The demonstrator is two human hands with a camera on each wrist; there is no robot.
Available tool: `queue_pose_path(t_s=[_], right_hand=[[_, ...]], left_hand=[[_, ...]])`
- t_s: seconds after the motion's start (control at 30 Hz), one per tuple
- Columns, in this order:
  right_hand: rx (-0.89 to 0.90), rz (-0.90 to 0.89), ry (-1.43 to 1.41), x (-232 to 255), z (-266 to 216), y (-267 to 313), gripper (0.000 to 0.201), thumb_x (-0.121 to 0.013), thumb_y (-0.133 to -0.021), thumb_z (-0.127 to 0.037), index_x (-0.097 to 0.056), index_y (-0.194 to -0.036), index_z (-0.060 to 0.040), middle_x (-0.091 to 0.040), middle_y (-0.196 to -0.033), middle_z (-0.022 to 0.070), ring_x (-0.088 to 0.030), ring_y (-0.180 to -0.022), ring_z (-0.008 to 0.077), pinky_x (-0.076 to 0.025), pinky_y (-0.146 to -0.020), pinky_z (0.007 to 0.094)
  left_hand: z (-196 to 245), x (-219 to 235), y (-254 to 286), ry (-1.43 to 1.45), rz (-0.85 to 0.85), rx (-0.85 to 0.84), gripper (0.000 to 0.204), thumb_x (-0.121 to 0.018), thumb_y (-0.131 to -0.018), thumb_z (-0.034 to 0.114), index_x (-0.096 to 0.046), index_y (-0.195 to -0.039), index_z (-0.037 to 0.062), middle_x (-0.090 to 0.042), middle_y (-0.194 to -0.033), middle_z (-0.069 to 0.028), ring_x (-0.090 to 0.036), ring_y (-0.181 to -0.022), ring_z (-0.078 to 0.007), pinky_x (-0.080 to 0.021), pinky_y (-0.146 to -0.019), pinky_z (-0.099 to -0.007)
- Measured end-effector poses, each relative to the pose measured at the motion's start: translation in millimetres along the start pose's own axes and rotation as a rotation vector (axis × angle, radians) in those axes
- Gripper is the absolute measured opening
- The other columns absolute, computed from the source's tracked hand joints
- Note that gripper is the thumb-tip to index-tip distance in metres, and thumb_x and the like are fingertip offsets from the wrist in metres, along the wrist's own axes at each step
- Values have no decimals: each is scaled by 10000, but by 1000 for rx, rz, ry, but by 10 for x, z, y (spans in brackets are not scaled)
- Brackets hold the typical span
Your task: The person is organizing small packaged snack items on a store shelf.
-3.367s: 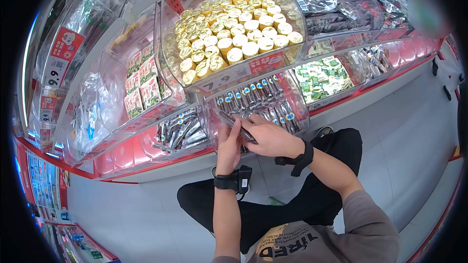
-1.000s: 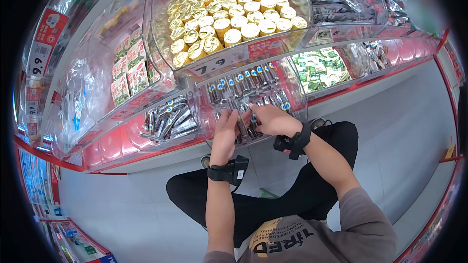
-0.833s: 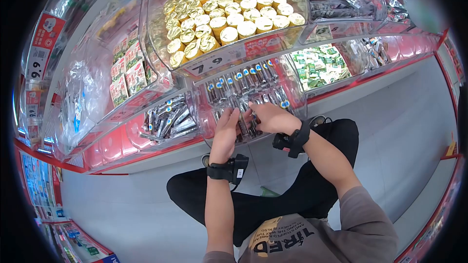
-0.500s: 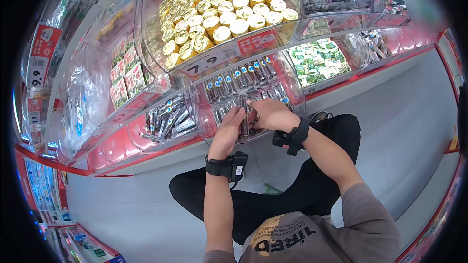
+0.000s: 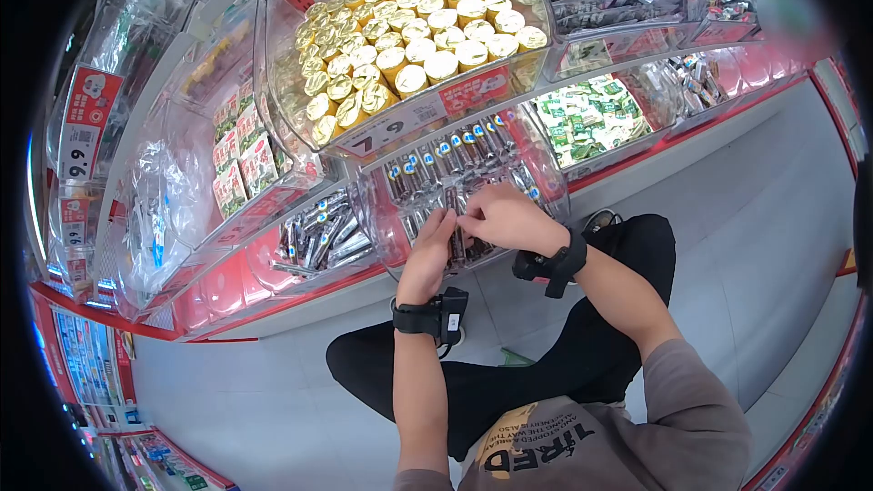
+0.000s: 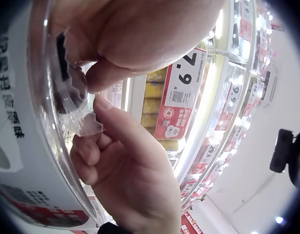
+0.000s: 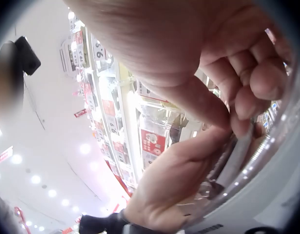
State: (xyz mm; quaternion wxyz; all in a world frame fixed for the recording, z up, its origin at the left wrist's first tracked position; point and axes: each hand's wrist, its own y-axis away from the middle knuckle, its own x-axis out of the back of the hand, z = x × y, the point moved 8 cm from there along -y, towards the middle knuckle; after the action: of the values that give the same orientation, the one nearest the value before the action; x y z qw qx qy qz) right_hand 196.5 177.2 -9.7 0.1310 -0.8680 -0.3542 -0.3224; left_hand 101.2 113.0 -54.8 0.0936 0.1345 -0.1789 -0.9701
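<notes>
Head view — both hands [image 5: 473,227] pinch one wrapped snack stick [image 5: 457,241] in the clear bin [image 5: 382,218].

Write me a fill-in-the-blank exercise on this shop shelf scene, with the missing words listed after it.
1. Both hands reach into the clear bin of ____ snack sticks.
2. The price tag above it reads ____.
3. The cups in the bin above have ____ lids.
4. The left hand and right hand pinch one wrapped ____.

Missing: wrapped; 7.9; gold; stick
</notes>
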Motion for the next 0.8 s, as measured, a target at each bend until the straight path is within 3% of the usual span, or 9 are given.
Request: queue_pose_path(t_s=[0.1, 0.2, 0.37, 0.47, 0.6, 0.7, 0.8], right_hand=[[34, -106, -99, -93, -64, 21, 361, -623, -723, -344, -646, -693, 15, -608, -641, 183, -614, -687, 339, -481, -648, 409], [-27, -143, -127, -226, 16, -37, 381, -634, -695, -364, -652, -717, 16, -608, -643, 187, -617, -676, 335, -480, -643, 405], [-122, -117, -179, -271, 143, -77, 391, -622, -694, -354, -630, -682, 37, -602, -628, 190, -621, -664, 337, -482, -635, 404], [-154, -99, -56, -95, 69, -29, 381, -620, -697, -348, -631, -675, 32, -606, -628, 182, -625, -668, 336, -489, -638, 410], [-134, 114, 265, 177, 99, 4, 340, -607, -719, -328, -651, -718, 8, -631, -691, 189, -637, -714, 349, -505, -675, 427], [-101, 61, 382, 159, 183, 32, 336, -590, -735, -315, -659, -790, 10, -645, -778, 212, -639, -776, 366, -505, -704, 435], [-216, -170, 410, 22, 329, 7, 357, -584, -746, -315, -661, -857, 15, -647, -863, 228, -637, -839, 370, -506, -737, 436]], left_hand=[[1, 54, -11, -64, 34, -9, 220, -428, -962, 218, -517, -1018, 25, -522, -932, -17, -472, -889, -99, -370, -812, -246], [-30, 93, -45, -43, 20, -37, 270, -451, -959, 204, -506, -1123, -4, -555, -1012, -29, -502, -903, -96, -392, -781, -235], [-66, 82, -36, -4, 45, 52, 348, -429, -969, 290, -482, -1165, 7, -579, -1043, -65, -533, -961, -133, -392, -858, -276], [-72, 30, -31, 41, -11, 85, 440, -376, -979, 363, -432, -1218, -2, -579, -1114, -139, -540, -1044, -185, -380, -925, -322], [-27, -36, -27, 75, -76, 41, 528, -320, -981, 420, -375, -1259, -26, -556, -1177, -214, -521, -1125, -246, -364, -976, -374], [-26, -28, -28, 66, -58, 39, 543, -326, -978, 426, -379, -1260, -35, -542, -1194, -217, -514, -1140, -274, -360, -983, -381], [16, -48, 12, 46, -51, 40, 543, -333, -977, 421, -382, -1263, -38, -514, -1223, -232, -503, -1163, -286, -363, -981, -378]])
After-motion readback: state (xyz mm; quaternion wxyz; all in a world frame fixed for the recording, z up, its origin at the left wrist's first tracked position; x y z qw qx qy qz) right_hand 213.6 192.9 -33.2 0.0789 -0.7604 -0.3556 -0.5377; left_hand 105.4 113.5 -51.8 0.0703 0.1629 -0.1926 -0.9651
